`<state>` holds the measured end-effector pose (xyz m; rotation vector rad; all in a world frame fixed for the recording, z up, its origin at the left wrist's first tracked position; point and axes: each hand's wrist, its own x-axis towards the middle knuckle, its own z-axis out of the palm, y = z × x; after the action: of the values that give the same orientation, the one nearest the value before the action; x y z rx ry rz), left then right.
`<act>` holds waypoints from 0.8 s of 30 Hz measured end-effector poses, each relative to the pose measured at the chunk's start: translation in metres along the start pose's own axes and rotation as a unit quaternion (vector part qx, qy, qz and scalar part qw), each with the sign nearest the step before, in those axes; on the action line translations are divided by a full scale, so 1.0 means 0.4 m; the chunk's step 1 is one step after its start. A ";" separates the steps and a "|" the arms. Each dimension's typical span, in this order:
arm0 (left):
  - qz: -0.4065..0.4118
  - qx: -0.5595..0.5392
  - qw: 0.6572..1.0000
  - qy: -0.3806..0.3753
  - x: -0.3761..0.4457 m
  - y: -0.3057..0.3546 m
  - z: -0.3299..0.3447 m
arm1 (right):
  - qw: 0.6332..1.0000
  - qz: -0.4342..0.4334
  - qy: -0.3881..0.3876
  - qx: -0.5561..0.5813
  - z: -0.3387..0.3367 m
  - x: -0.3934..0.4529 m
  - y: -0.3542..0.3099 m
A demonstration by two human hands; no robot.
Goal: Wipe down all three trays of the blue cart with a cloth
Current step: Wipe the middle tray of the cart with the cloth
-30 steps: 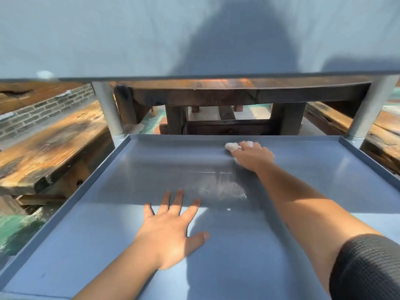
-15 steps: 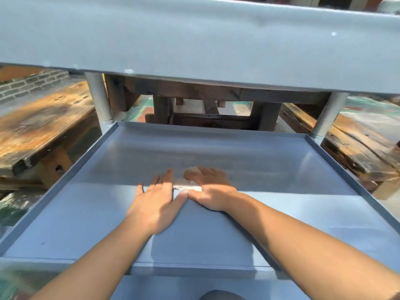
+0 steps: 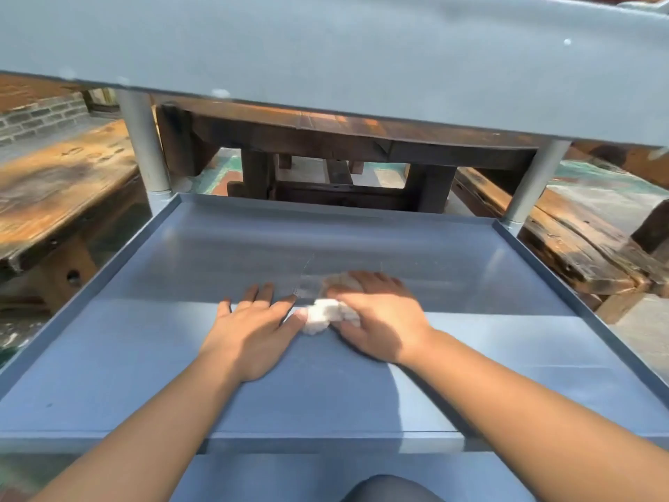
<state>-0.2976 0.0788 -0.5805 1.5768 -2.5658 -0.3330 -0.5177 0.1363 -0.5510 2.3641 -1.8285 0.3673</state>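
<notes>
The blue cart's middle tray (image 3: 119,356) fills the view, with the top tray (image 3: 325,48) overhead and the bottom tray (image 3: 260,476) showing below its front edge. My right hand (image 3: 380,320) presses a bunched white cloth (image 3: 324,315) flat on the middle tray near its centre. Only the cloth's left end and a bit by the fingertips show. My left hand (image 3: 253,331) lies flat, fingers spread, just left of the cloth, its thumb touching it.
Grey posts (image 3: 144,146) (image 3: 532,182) hold the top tray at the far corners. Weathered wooden benches (image 3: 54,182) (image 3: 579,255) flank the cart, and a dark wooden table (image 3: 344,139) stands behind it. A dark knee (image 3: 391,489) shows at the bottom.
My right hand has pulled the cloth back from the tray's far edge to its centre, beside my left hand. The view has risen and drawn back, so the top tray's face and the bottom tray show.
</notes>
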 end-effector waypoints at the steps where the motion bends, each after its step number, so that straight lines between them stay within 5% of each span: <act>1: 0.003 0.009 1.000 0.001 0.002 -0.001 0.005 | 0.998 0.058 0.010 -0.021 -0.011 0.008 0.060; 7: 0.003 0.028 1.000 -0.010 0.010 -0.004 0.014 | 0.897 0.434 0.085 -0.021 -0.066 -0.112 0.502; 9: 0.004 0.038 0.999 -0.013 0.011 -0.001 0.015 | 0.866 0.497 0.037 -0.038 -0.045 -0.164 0.577; 14: 0.006 0.063 0.998 -0.008 0.021 0.001 0.026 | 0.873 0.484 -0.053 -0.024 -0.006 -0.103 0.643; 24: 0.008 0.065 0.998 -0.017 0.024 0.002 0.034 | 0.894 0.440 -0.070 0.043 0.090 0.158 0.594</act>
<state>-0.3055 0.0724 -0.5939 1.6042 -2.6756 -0.1965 -0.7283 0.0073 -0.5793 1.4661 -2.9179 0.3577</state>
